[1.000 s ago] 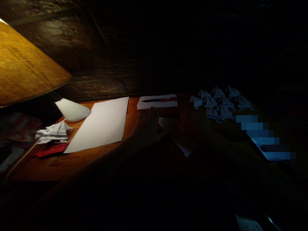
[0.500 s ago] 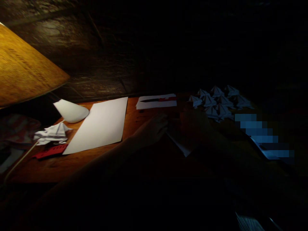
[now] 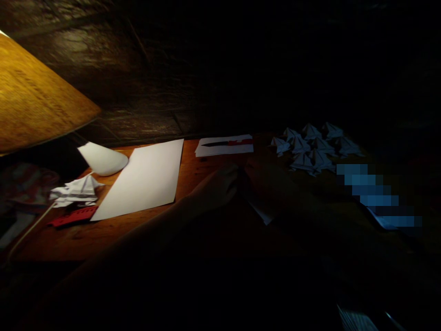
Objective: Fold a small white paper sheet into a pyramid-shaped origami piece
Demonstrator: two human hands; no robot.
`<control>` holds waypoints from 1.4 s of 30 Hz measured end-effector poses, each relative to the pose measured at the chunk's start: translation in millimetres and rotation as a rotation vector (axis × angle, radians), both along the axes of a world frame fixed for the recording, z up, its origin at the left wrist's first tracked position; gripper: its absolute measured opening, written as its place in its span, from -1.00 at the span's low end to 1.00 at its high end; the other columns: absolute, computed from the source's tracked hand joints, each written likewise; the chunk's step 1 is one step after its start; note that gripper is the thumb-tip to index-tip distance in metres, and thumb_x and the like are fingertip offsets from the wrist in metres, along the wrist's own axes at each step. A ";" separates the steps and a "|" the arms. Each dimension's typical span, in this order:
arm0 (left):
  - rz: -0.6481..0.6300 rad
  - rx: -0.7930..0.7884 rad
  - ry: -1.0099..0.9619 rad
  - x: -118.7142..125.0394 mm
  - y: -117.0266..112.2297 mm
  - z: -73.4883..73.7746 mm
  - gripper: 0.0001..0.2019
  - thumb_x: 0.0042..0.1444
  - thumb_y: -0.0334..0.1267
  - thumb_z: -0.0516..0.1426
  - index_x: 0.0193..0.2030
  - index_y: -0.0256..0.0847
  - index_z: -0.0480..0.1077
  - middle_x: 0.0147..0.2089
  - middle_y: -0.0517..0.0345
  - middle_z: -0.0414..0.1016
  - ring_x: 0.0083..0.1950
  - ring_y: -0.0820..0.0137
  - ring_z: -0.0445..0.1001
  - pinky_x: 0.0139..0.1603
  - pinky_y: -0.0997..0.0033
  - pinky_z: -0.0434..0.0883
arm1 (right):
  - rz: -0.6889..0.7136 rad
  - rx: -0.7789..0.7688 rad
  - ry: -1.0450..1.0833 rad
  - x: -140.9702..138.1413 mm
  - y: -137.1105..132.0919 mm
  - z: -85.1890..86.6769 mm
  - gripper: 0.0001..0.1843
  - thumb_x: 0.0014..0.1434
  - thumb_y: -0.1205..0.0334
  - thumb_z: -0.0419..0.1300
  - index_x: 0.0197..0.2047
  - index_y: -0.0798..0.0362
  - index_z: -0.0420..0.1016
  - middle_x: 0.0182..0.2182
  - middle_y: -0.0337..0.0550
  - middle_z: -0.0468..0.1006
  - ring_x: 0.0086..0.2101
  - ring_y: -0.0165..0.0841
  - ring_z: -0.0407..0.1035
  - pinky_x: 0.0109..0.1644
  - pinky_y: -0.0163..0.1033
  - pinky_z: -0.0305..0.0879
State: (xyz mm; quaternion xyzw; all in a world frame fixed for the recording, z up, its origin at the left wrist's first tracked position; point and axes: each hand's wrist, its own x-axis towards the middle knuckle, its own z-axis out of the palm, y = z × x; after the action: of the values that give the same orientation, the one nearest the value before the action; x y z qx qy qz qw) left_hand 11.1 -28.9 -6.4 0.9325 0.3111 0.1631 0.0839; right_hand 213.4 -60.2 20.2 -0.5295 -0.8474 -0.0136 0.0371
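Man, you've got it dark over there. Your left hand and right hand are almost meeting mid-table, fingers curled in close, and the folded white paper is right under them, mostly hidden, with just a pale corner poking out on the near side by your right hand. I honestly can't tell whether either set of fingers is pinching it or just resting there, too much shadow. Looks like paper handling up close, so I'd line the edges up before pressing anything, pin the sheet flat with one hand, and run a fingertip outward from the middle so it doesn't skew. Your forearms seem to be eating the light from the lampshade, so sliding the work left toward the big blank sheet would let you actually see the edges. Also watch your knuckles: the red-handled knife sits on the paper stack just beyond them, and those folded paper shapes are off to the right, easy to bump.
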 end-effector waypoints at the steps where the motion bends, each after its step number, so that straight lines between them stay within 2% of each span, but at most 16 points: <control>1: -0.004 0.011 0.001 -0.3 0.4 -0.4 -0.82 0.27 -0.42 0.10 -0.03 -0.30 0.45 0.07 -0.10 0.47 0.10 0.18 0.49 0.19 0.09 0.53 | 0.002 -0.005 0.000 -1.1 -0.4 -0.4 -0.64 0.48 0.36 -0.10 0.02 0.17 0.53 0.02 0.10 0.50 -0.21 -0.27 0.47 -0.27 -0.21 0.27; 5: -0.023 0.047 -0.004 -1.6 2.2 -3.5 -0.81 0.24 -0.42 0.11 -0.03 -0.29 0.45 0.12 -0.11 0.43 0.16 0.15 0.45 0.24 0.07 0.50 | -0.006 0.002 -0.015 -2.5 -2.1 -1.3 -0.63 0.49 0.34 -0.10 0.06 0.16 0.53 0.03 0.12 0.50 -0.18 -0.25 0.48 -0.28 -0.21 0.26; 11: -0.027 0.051 -0.018 -1.0 4.1 -6.3 -0.81 0.22 -0.43 0.11 -0.04 -0.32 0.44 0.08 -0.14 0.42 0.14 0.13 0.44 0.23 0.04 0.50 | 0.005 0.030 -0.035 -1.7 -3.1 -2.9 -0.59 0.50 0.28 -0.11 0.02 0.16 0.58 0.02 0.13 0.49 -0.15 -0.22 0.47 -0.30 -0.20 0.28; 20: -0.033 0.043 -0.011 0.0 2.6 -2.5 -0.84 0.21 -0.44 0.10 -0.10 -0.30 0.44 0.01 -0.10 0.43 0.07 0.17 0.45 0.15 0.11 0.53 | 0.001 0.048 -0.040 -2.4 -3.0 -5.1 -0.61 0.47 0.34 -0.09 -0.02 0.15 0.58 0.01 0.09 0.49 -0.18 -0.23 0.46 -0.27 -0.18 0.28; 26: -0.042 0.042 -0.035 -1.6 3.1 -3.8 -0.82 0.21 -0.43 0.11 -0.07 -0.28 0.46 0.05 -0.10 0.43 0.12 0.17 0.45 0.19 0.09 0.51 | 0.002 0.015 -0.001 -2.1 -4.0 -2.1 -0.57 0.52 0.21 -0.11 0.00 0.17 0.58 0.02 0.11 0.51 -0.19 -0.24 0.48 -0.27 -0.18 0.29; 32: -0.034 0.075 0.021 -0.9 -0.3 0.3 -0.81 0.22 -0.41 0.12 -0.07 -0.31 0.49 0.06 -0.12 0.46 0.13 0.14 0.47 0.21 0.04 0.51 | 0.016 -0.002 0.012 0.3 -4.9 0.5 -0.57 0.50 0.13 -0.06 0.01 0.15 0.60 0.05 0.13 0.52 -0.15 -0.21 0.48 -0.20 -0.16 0.32; 38: -0.038 0.094 0.021 0.2 -1.6 2.7 -0.79 0.21 -0.41 0.11 -0.04 -0.30 0.48 0.06 -0.11 0.48 0.14 0.13 0.47 0.22 0.07 0.50 | 0.007 0.001 0.021 0.2 -6.1 1.4 -0.59 0.48 0.17 -0.04 -0.08 0.15 0.61 0.02 0.13 0.51 -0.16 -0.21 0.46 -0.24 -0.18 0.29; 42: -0.031 0.062 0.017 0.3 -1.2 2.9 -0.78 0.21 -0.41 0.11 -0.02 -0.30 0.45 0.06 -0.12 0.47 0.10 0.15 0.48 0.16 0.09 0.53 | -0.003 0.000 0.024 -1.6 -7.4 3.7 -0.60 0.48 0.16 -0.04 -0.04 0.16 0.60 0.05 0.14 0.51 -0.13 -0.20 0.46 -0.24 -0.19 0.30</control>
State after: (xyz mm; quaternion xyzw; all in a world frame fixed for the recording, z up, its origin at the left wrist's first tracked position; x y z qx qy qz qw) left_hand 11.4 -30.1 -3.5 0.9408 0.2920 0.1636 0.0546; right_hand 211.8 -67.6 23.8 -0.5307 -0.8462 -0.0075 0.0472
